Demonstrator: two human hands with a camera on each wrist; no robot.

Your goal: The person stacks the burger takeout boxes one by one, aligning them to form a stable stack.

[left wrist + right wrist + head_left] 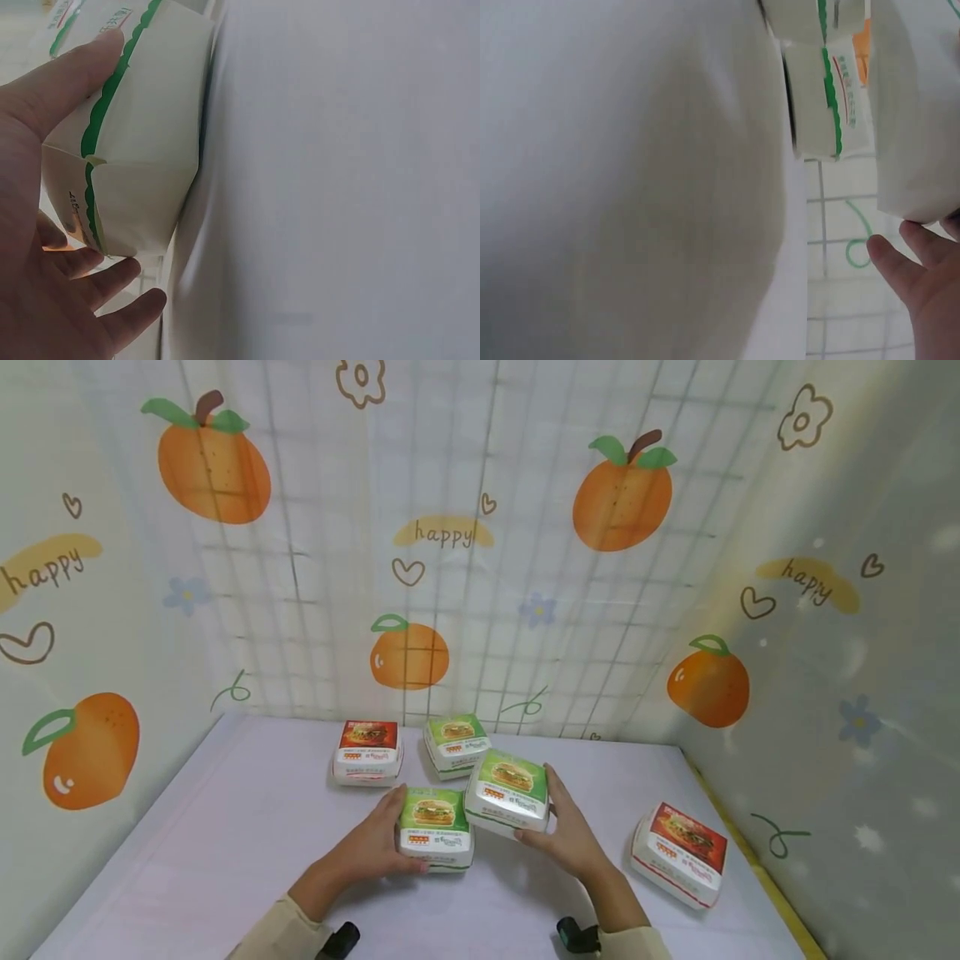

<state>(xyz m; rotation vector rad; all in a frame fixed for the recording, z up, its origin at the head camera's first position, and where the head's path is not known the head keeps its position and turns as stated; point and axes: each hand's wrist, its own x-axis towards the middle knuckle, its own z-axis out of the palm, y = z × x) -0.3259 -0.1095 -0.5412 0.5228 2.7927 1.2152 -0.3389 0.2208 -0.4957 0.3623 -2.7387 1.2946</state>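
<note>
My left hand (372,841) grips a green-topped burger box (435,828) standing on the table, thumb across its front and fingers at its left side and back. Seen from the left wrist, the thumb presses on the white wall of this box (150,90). My right hand (567,833) holds a second green burger box (507,793) by its right side. The right wrist view shows this box (919,112) raised off the table. It is slightly tilted, close to the left-hand box; whether the two touch I cannot tell. Behind them stands a third green burger box (456,745).
A red-topped burger box (368,753) stands at the back left, and another red-topped burger box (679,855) lies turned at an angle on the right. The white-covered table (187,852) ends at a curtain (525,668) printed with oranges, with a wire grid behind it.
</note>
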